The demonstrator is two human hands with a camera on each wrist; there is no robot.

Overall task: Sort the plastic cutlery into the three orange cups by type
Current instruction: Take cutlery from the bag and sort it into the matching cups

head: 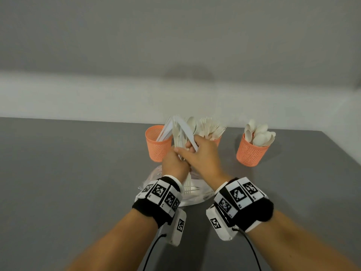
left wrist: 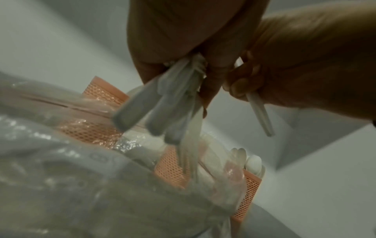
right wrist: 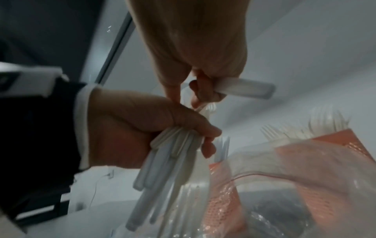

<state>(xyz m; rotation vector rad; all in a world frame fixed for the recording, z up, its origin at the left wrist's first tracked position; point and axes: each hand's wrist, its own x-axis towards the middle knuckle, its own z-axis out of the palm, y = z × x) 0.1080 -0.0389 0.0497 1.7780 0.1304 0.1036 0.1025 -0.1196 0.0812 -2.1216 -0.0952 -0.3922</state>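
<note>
1. Mixed bundle of white plastic cutlery (head: 180, 140) held upright above the clear plastic bag (head: 197, 196), likely so pieces can be picked out by type.
2. Left hand (head: 173, 165) fingers curl round the handles.
3. Right hand (head: 203, 153) pinches one white piece (right wrist: 242, 90), apparently drawing it out.
4. Three orange mesh cups behind: left cup (head: 157, 145), fork cup (head: 217, 141), spoon cup (head: 251, 153).

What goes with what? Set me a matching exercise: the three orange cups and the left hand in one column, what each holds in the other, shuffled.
Cup sides as the head view shows them.
1. left cup
2. middle cup
3. right cup
4. left hand

A. spoons
B. bundle of cutlery
C. forks
D. knives

Pairs: 1-D, 2-C, 3-A, 4-B.
</note>
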